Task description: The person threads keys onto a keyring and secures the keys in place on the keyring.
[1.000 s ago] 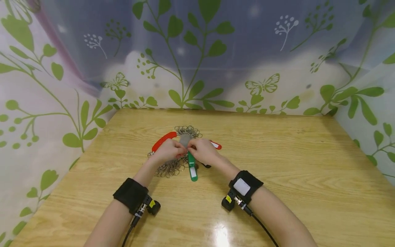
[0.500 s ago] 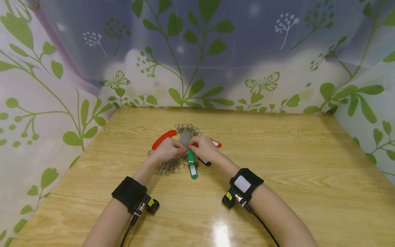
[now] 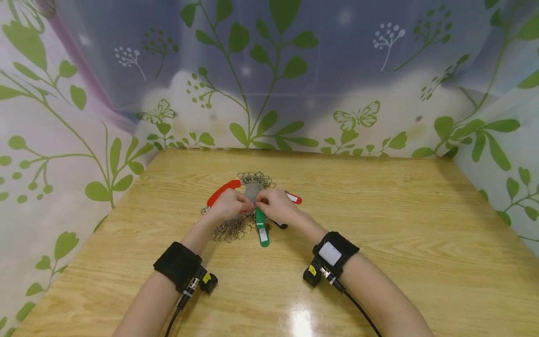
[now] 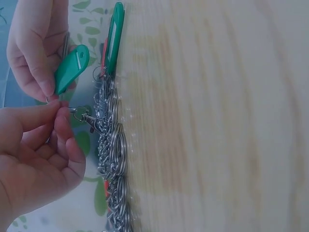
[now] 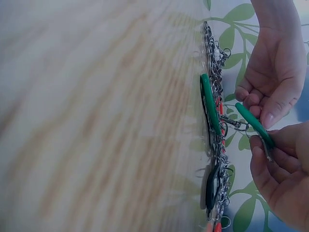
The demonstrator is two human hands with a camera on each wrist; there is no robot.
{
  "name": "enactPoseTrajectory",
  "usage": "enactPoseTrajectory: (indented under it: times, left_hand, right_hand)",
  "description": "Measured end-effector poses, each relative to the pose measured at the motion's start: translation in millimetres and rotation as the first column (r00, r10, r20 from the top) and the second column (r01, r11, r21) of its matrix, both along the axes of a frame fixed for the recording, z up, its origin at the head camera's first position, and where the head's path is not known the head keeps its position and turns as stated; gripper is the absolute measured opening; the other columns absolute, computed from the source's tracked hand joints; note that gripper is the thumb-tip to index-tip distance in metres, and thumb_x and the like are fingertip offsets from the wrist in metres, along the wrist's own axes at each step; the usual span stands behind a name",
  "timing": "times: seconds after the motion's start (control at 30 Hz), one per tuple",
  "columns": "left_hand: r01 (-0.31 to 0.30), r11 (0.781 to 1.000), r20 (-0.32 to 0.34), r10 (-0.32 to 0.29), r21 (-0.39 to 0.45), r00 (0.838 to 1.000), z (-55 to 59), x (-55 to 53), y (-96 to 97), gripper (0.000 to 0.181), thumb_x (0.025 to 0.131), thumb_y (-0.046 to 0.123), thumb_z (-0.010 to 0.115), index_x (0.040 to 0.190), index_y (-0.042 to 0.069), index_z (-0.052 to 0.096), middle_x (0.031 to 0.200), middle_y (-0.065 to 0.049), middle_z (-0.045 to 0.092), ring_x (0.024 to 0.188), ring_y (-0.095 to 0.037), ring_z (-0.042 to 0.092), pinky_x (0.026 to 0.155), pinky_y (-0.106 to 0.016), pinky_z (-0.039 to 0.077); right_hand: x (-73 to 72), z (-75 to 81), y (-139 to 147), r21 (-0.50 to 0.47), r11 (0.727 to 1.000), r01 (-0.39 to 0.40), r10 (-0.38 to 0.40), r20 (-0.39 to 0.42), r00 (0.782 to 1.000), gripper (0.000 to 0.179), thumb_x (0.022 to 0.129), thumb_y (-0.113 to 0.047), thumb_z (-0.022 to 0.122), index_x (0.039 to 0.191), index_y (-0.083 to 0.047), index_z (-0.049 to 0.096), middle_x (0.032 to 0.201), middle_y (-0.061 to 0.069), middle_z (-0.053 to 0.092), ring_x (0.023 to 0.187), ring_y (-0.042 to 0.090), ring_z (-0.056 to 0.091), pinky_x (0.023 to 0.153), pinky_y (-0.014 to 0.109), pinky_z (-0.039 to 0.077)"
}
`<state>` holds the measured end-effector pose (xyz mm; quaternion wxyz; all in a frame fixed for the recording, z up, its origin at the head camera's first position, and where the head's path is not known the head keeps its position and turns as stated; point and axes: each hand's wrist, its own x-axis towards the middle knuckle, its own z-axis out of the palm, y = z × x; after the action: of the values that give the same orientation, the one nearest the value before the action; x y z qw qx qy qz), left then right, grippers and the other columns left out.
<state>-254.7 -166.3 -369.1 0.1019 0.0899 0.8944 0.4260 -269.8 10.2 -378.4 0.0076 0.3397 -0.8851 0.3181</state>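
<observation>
My left hand [image 3: 230, 204] and right hand [image 3: 278, 206] meet fingertip to fingertip over a heap of metal key rings [image 3: 229, 229]. Between right thumb and fingers I pinch a green key tag [image 5: 254, 124], tilted up off the table. My left thumb and forefinger pinch a small metal ring beside it, mostly covered by the fingertips. A silver swivel clasp [image 4: 89, 121] runs from these fingertips down to the heap. Below the hands, a second green key tag [image 3: 263, 236] with a white label lies on the wood.
A curved red strip [image 3: 224, 192] lies behind my left hand, next to a grey round piece [image 3: 252, 189] edged with rings. A red key tag [image 3: 294, 198] and a black tag [image 3: 281, 225] lie by my right hand. Patterned fabric [image 3: 269, 117] encloses the table [image 3: 379, 210].
Both hands stay over the same spot, with only slight finger movement. The held green tag shifts very little, and the heap keeps its place.
</observation>
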Motion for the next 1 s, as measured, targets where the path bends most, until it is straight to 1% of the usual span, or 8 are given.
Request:
enactPoseTrajectory:
  times: [0.13,0.2,0.37,0.53,0.63,0.77,0.87,1.0]
  left_hand:
    - [0.032,0.999,0.005,-0.032,0.018,0.999,-1.8,-1.5,-2.8,0.018,0.089,0.012,0.06,0.092,-0.001,0.073,0.082,-0.01,0.066,0.072,-0.019,0.055,0.065,-0.03,0.044]
    - [0.06,0.998,0.006,-0.06,0.027,0.998,-3.0,-2.0,-4.8,0.018,0.088,0.012,0.061,0.093,-0.001,0.073,0.084,-0.009,0.066,0.074,-0.02,0.056,0.067,-0.031,0.045]
    - [0.108,0.994,-0.004,-0.108,0.023,0.994,-4.0,-0.9,-7.0,0.019,0.086,0.013,0.063,0.095,-0.001,0.072,0.089,-0.01,0.067,0.078,-0.023,0.058,0.068,-0.032,0.046]
    - [0.065,0.998,-0.023,-0.065,-0.01,0.998,-4.7,0.1,-8.0,0.019,0.086,0.015,0.064,0.093,0.0,0.073,0.09,-0.008,0.067,0.072,-0.016,0.055,0.065,-0.028,0.044]
    - [0.043,0.999,-0.023,-0.043,-0.016,0.999,-4.3,-0.6,-7.9,0.019,0.087,0.015,0.063,0.091,0.0,0.074,0.088,-0.009,0.067,0.067,-0.014,0.049,0.062,-0.027,0.04]
    - [0.025,1.0,-0.033,-0.025,-0.008,0.999,-3.7,-1.4,-7.3,0.018,0.086,0.014,0.063,0.091,0.0,0.074,0.085,-0.008,0.067,0.067,-0.014,0.049,0.062,-0.027,0.039]
    - [0.033,0.999,-0.046,-0.033,-0.005,0.998,-3.2,-0.5,-7.5,0.018,0.086,0.014,0.062,0.091,0.001,0.074,0.075,-0.008,0.064,0.058,-0.014,0.043,0.057,-0.027,0.036]
    - [0.097,0.995,-0.066,-0.099,-0.032,0.993,-4.0,-0.2,-7.3,0.017,0.087,0.015,0.063,0.091,0.003,0.074,0.073,-0.009,0.065,0.05,-0.013,0.034,0.054,-0.027,0.031]
  right_hand:
    - [0.3,2.7,-2.1,0.074,0.996,-0.041,0.047,-0.077,0.996,0.013,0.092,-0.01,0.056,0.093,-0.007,0.068,0.083,0.004,0.065,0.066,0.011,0.056,0.06,0.023,0.044]
    - [0.6,4.2,-2.9,0.095,0.994,-0.048,0.057,-0.09,0.994,0.013,0.092,-0.011,0.056,0.094,-0.007,0.068,0.085,0.004,0.065,0.067,0.012,0.057,0.061,0.024,0.044]
    - [1.9,5.2,-2.1,0.068,0.998,0.009,-0.007,-0.033,0.999,0.013,0.092,-0.01,0.057,0.096,-0.006,0.068,0.088,0.005,0.065,0.071,0.013,0.057,0.063,0.025,0.045]
    - [3.7,3.9,-3.2,0.048,0.999,0.018,-0.016,-0.034,0.999,0.012,0.092,-0.009,0.057,0.096,-0.005,0.067,0.086,0.005,0.065,0.066,0.012,0.055,0.06,0.024,0.044]
    - [5.1,3.8,-5.5,0.056,0.998,0.002,0.002,-0.071,0.997,0.012,0.092,-0.009,0.056,0.093,-0.005,0.067,0.081,0.004,0.063,0.061,0.011,0.05,0.057,0.023,0.039]
    - [6.4,4.9,-7.4,0.071,0.997,-0.024,0.033,-0.122,0.992,0.012,0.092,-0.009,0.055,0.092,-0.005,0.066,0.078,0.004,0.062,0.059,0.011,0.049,0.056,0.023,0.037]
    - [5.5,4.5,-6.5,0.059,0.998,-0.01,0.016,-0.099,0.995,0.012,0.092,-0.009,0.055,0.093,-0.005,0.067,0.08,0.004,0.063,0.06,0.011,0.05,0.056,0.023,0.039]
    - [3.1,2.2,-2.8,0.021,0.999,0.047,-0.047,-0.009,0.999,0.012,0.092,-0.01,0.057,0.096,-0.006,0.067,0.082,0.004,0.064,0.063,0.012,0.053,0.057,0.024,0.041]
